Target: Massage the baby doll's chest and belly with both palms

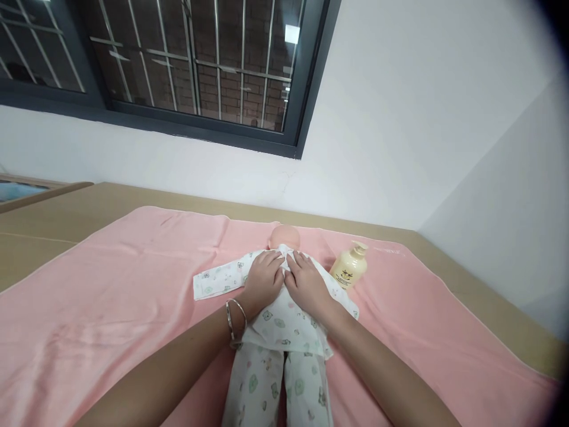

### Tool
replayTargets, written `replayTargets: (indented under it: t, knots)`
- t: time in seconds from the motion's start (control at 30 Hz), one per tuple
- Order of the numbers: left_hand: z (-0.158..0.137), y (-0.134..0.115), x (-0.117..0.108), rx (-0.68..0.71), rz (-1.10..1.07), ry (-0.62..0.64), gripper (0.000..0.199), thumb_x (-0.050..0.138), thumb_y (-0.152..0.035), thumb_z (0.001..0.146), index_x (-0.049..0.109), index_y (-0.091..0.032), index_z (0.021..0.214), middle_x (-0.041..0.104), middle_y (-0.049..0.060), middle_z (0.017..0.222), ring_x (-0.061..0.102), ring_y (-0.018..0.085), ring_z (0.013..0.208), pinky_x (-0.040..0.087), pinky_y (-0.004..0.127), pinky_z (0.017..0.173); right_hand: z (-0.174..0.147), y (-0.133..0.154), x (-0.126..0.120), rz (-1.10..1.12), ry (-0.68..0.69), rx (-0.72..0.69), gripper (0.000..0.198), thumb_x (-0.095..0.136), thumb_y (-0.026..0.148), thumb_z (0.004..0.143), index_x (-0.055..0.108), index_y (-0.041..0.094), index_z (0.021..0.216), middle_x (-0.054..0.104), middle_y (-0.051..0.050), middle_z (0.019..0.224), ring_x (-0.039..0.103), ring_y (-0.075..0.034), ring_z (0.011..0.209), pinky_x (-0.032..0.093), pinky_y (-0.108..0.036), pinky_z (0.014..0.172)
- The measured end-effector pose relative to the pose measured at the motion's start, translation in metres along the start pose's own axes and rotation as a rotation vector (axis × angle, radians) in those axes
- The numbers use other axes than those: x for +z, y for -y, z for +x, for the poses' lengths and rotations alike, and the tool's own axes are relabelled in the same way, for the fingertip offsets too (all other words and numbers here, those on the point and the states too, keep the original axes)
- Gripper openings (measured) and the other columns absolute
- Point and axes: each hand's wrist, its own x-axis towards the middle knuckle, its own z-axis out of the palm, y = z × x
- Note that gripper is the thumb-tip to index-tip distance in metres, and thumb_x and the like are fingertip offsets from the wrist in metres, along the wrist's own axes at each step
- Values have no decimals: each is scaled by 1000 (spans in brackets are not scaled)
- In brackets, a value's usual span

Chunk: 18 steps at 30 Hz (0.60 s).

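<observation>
A baby doll (284, 236) lies on its back on a pink blanket (146, 279), its head at the far end. It wears a white printed top (288, 323) and matching trousers (260, 379). My left hand (264, 279) rests on the chest of the top, fingers stretched toward the collar. Beside it, my right hand (309, 281) lies on the other half of the chest, fingers also stretched out. The thumbs nearly meet over the front of the top. One sleeve (220, 281) extends out to the left; the right one is partly hidden by my forearm.
A cream pump bottle (351, 264) stands on the blanket, right of the doll. The blanket covers a tan tabletop (120, 196) set against a white wall (377, 118). Above is a dark-framed window (200, 127) with metal bars. A wooden-edged item (48, 190) sits at the far left.
</observation>
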Motion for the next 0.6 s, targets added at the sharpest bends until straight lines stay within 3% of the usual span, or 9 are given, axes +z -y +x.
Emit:
replayTargets:
  t: [0.2, 0.33, 0.47, 0.6]
  knots:
    - [-3, -4, -1, -15, 20, -83, 29, 44, -12, 83, 65, -17, 102, 68, 11, 110, 59, 25, 109, 49, 47, 98, -9, 11, -8, -46, -18, 20, 43, 36, 26, 95, 53, 16, 134, 49, -13, 142, 41, -28, 134, 32, -42, 110]
    - [-4, -7, 0, -76, 48, -78, 26, 47, -14, 83, 66, -18, 101, 68, 10, 113, 59, 25, 110, 49, 46, 100, -7, 10, -8, -46, 2, 90, 47, 36, 31, 96, 49, 14, 137, 50, -15, 142, 42, -28, 134, 32, -41, 110]
    - [-2, -7, 1, -126, 93, -10, 33, 47, -17, 84, 63, -14, 112, 64, 14, 121, 56, 28, 116, 45, 49, 104, -2, 3, -5, -44, 54, 158, 57, 37, 38, 95, 38, 8, 144, 42, -21, 146, 37, -32, 137, 28, -47, 111]
    - [0, -5, 3, -145, 104, 100, 41, 43, -18, 86, 57, -9, 124, 59, 16, 129, 50, 30, 124, 39, 51, 108, 2, -3, 1, -20, 71, 126, 58, 35, 37, 96, 34, 8, 146, 35, -19, 151, 30, -33, 140, 22, -49, 114]
